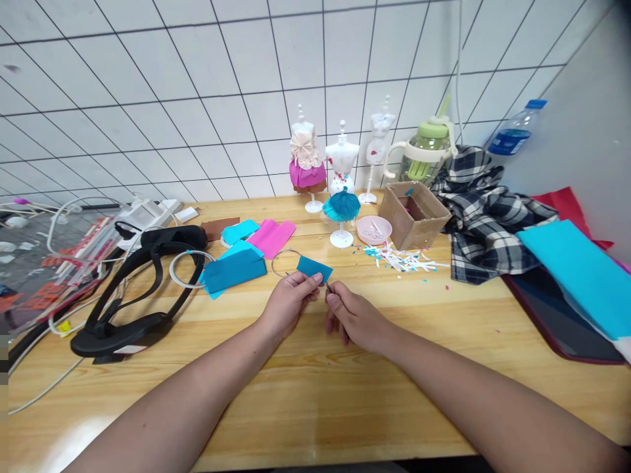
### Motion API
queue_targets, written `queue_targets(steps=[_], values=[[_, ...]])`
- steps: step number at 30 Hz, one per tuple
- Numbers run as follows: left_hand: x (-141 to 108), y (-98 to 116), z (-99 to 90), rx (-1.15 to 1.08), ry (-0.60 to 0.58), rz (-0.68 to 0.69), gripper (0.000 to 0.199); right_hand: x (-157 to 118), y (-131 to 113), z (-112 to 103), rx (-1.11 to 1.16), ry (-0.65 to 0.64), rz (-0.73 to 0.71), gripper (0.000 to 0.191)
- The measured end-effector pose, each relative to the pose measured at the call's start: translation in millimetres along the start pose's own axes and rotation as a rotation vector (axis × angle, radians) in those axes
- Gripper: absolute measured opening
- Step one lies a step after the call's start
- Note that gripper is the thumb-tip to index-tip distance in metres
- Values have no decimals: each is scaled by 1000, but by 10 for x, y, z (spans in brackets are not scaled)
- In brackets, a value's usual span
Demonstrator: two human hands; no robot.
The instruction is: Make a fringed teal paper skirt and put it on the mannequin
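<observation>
A small folded piece of dark blue paper (314, 268) is pinched between the thumb and fingers of my left hand (294, 295). Just to its right, my right hand (351, 314) is closed on a slim dark tool (328, 288). Only the tool's narrow tip shows, touching or nearly touching the paper's lower edge; the rest is hidden in my fingers. Behind the paper stands a white mini dress form (342, 161) with a ruffled blue paper skirt (341, 205). A thin ring (286, 263) lies on the table behind my left hand.
Blue paper sheets (235, 269), pink paper (273, 238) and a black headset (142, 295) lie left. Two other dress forms (306, 154) stand behind. A pink dish (373, 230), paper scraps (401, 257), cardboard box (417, 213), green-lidded jug (426, 148) and plaid cloth (483, 210) are right.
</observation>
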State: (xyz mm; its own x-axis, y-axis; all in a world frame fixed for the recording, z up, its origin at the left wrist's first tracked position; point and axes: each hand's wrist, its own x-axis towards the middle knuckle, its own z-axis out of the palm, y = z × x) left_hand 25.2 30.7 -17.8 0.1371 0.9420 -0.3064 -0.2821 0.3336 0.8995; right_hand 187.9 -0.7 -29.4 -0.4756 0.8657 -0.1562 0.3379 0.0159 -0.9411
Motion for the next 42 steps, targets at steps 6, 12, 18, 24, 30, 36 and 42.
queue_targets(steps=[6,12,18,24,30,36,42], values=[[18,-8,-18,15,-21,-1,32,-7,-20,-2,-8,-12,-15,26],[16,-10,-19,24,-28,-5,31,-14,-35,-8,-9,-24,-17,25],[3,-1,-9,8,-36,-9,30,-8,-41,-3,-30,-4,-20,21],[-20,34,14,-29,-47,-32,33,-4,-42,-5,-15,-5,-21,21],[-9,34,18,-24,-33,-26,33,11,-47,14,1,-9,-11,19],[11,31,-3,-41,-9,-18,32,-36,-47,-85,-47,-59,13,24],[33,42,-29,-34,5,-48,32,-67,-14,-286,-169,41,-19,36]])
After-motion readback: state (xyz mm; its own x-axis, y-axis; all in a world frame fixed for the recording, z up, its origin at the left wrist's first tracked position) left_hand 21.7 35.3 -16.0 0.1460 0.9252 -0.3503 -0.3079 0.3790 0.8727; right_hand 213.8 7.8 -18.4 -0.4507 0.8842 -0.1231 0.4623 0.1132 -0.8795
